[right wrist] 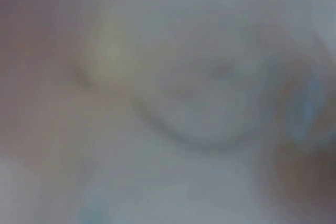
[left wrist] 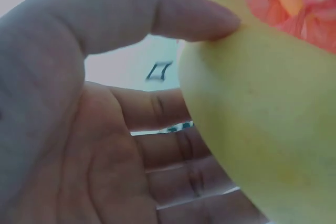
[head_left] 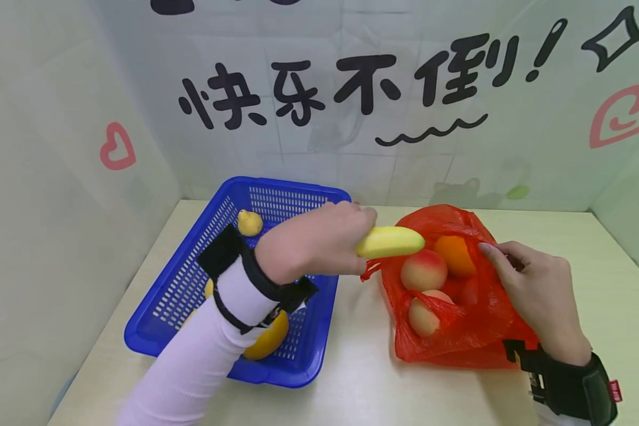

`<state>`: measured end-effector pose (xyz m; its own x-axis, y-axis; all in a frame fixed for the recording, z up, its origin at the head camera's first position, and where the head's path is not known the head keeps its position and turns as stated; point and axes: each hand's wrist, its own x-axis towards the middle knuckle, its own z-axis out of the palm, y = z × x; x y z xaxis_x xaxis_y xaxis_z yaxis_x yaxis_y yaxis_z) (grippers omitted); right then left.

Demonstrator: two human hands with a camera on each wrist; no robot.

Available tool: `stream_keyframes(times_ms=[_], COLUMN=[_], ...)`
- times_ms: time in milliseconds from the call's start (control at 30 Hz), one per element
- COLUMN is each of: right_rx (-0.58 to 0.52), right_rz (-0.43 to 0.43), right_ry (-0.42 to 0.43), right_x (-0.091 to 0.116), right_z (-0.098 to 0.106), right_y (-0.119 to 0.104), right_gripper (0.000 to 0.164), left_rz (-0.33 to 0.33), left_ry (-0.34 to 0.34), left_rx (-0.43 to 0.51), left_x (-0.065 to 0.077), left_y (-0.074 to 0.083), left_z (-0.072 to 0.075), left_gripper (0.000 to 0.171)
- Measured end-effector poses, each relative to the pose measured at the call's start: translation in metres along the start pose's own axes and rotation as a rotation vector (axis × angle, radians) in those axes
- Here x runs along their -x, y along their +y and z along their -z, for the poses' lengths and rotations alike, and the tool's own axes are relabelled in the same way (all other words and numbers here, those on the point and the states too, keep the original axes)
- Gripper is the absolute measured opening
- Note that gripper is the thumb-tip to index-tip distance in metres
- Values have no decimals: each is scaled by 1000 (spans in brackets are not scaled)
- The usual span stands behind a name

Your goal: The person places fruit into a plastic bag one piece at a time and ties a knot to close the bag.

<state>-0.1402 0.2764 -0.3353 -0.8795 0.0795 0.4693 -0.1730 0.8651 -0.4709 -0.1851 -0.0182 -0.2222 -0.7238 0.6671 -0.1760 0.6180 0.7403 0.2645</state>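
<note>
My left hand [head_left: 319, 239] grips a yellow banana [head_left: 391, 242] above the gap between basket and bag, its tip pointing at the bag's mouth. In the left wrist view, the thumb presses on the banana [left wrist: 262, 103] and the fingers lie behind it. A red plastic bag [head_left: 458, 343] stands open on the right, holding peaches [head_left: 423, 270] and an orange [head_left: 454, 255]. With thumb and fingers, my right hand [head_left: 543, 290] pinches the right edge of the bag's mouth. The right wrist view is too blurred to make out.
A blue perforated basket [head_left: 319, 367] stands left on the pale table [head_left: 367, 390], partly behind the left arm. Inside are a small yellow fruit [head_left: 249, 223] and a larger orange-yellow one [head_left: 268, 337]. A printed white backdrop [head_left: 319, 165] rises behind the table.
</note>
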Motion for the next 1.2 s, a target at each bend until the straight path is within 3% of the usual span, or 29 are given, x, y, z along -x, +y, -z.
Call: stream_keyframes(times_ms=[133, 367, 600, 967, 1200], right_rx=[1, -4, -3, -6, -13], right_rz=[6, 17, 7, 13, 27], right_ry=[4, 6, 3, 13, 23], right_x=[0, 1, 1, 0, -2], right_z=[0, -2, -2, 0, -1], right_y=[0, 0, -2, -2, -1], right_gripper=[20, 19, 20, 20, 19], left_rz=[-50, -106, -145, -191, -167], left_ry=[-35, -19, -19, 0, 28], left_rx=[-35, -113, -150, -243, -297], left_x=[-14, -35, -56, -83, -98], left_y=[12, 24, 34, 54, 68], left_z=[-9, -23, -35, -59, -71], left_gripper=[26, 12, 17, 22, 15])
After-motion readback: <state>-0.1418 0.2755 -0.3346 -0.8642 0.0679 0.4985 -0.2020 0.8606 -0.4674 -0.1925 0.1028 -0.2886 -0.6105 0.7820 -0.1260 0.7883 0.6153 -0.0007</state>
